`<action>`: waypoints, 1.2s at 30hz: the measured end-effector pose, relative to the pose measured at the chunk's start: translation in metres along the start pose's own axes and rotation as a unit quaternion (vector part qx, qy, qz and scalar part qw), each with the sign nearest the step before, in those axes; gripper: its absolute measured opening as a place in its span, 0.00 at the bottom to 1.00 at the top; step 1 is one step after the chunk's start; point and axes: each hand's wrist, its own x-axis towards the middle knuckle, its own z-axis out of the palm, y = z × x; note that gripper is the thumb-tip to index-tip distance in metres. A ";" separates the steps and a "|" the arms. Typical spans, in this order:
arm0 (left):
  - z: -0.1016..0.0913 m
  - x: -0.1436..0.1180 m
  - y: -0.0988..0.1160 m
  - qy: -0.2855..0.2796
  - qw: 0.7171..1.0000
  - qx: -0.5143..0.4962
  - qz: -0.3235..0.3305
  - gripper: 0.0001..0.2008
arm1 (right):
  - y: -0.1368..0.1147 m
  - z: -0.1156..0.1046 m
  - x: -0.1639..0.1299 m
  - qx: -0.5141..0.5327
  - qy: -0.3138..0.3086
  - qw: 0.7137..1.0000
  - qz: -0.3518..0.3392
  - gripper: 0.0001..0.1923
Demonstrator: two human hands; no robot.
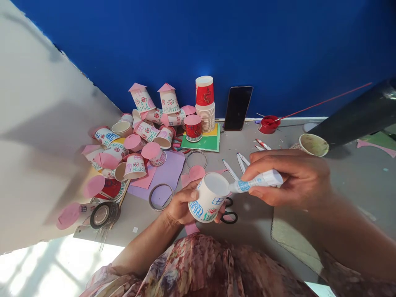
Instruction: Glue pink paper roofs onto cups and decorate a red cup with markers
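My left hand (182,204) is wrapped around a white paper cup (207,202), held bottom-up and tilted. Blue, red and green drawings, with a window among them, cover its side. My right hand (291,175) grips a small white glue bottle (258,181) with blue print. The bottle's nozzle meets the edge of the cup's upturned base; whether glue is coming out cannot be made out. Just behind the cup lies a pink paper disc (197,173). Black-handled scissors (229,217) are partly hidden beneath the cup and my left fingers.
Decorated cups with pink tops (135,166) pile up at left. Behind are a cup stack (205,99), a phone (238,108) against the blue wall and a red paint pot (268,124) with a brush. Markers (230,169), tape rolls (161,197) and a stained cup (314,145) sit around.
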 end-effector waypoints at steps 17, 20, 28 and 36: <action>-0.013 -0.001 -0.008 -0.065 0.994 -0.037 -0.078 0.38 | 0.012 -0.001 0.000 0.022 -0.006 0.998 0.057 0.05; -0.013 0.000 -0.007 -0.063 0.993 -0.032 -0.091 0.37 | 0.012 0.000 -0.001 0.035 0.007 0.998 0.058 0.05; -0.011 0.003 -0.008 -0.062 0.991 -0.051 -0.109 0.37 | 0.002 0.007 -0.001 0.138 -0.017 0.989 0.047 0.06; -0.008 0.002 -0.007 -0.060 0.990 -0.041 -0.124 0.36 | 0.004 0.009 -0.002 0.111 -0.009 0.992 0.055 0.04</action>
